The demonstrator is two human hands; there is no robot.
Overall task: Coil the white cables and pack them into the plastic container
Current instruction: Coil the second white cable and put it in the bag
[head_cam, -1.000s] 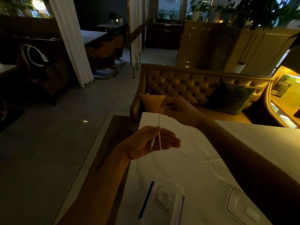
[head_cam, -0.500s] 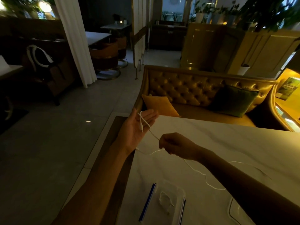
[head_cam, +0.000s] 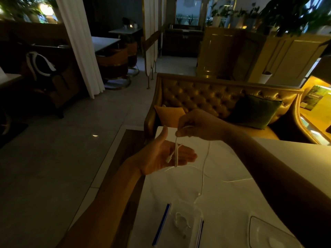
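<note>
Pinching the white cable point(head_cam: 204, 169), right hand point(head_cam: 200, 125) lifts above flat-open left hand point(head_cam: 164, 156), draped.

The plastic container point(head_cam: 186, 224) is cut off by the bottom edge, as is the lid point(head_cam: 268, 235) to its right. The white cable point(head_cam: 203, 176) is partly hidden behind the right forearm point(head_cam: 279, 179).

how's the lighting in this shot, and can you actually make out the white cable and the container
Head view: dim, warm yellow cast, brightest at the right edge. The white cable shows clearly across the open left hand, pinched above by the right hand, but thins to a faint line over the pale table. The clear plastic container is murky; wide-angle bending curves the edges.
</note>
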